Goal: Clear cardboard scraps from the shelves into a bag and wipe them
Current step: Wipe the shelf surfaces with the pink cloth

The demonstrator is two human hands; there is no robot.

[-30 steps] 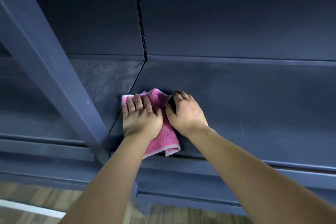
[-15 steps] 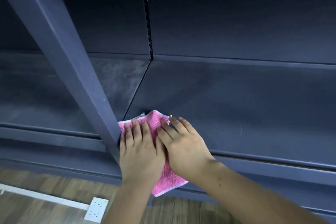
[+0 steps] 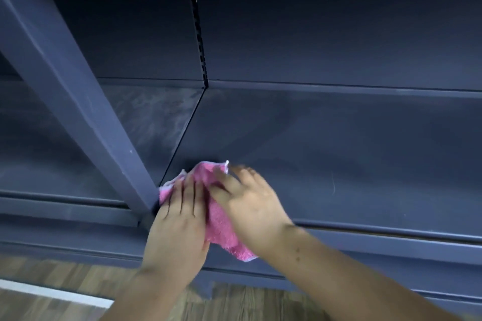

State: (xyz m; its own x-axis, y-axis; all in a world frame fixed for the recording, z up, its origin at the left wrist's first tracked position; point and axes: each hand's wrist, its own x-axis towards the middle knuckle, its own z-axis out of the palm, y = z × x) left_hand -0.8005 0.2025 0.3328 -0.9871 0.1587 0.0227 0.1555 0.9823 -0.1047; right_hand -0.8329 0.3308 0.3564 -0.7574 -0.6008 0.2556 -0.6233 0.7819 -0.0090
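cloth [image 3: 220,220] now bunched, left hand [image 3: 180,219], right hand [image 3: 251,206] pressing

The dark shelf [image 3: 339,151] surface lies bare from the middle of the frame to its right edge. It is closed behind by the back panel [image 3: 313,21] and in front by a low lip [image 3: 391,233]. At left, a thick post [image 3: 78,91] crosses diagonally, just beside the pink cloth [image 3: 221,227], and bars the way leftward.
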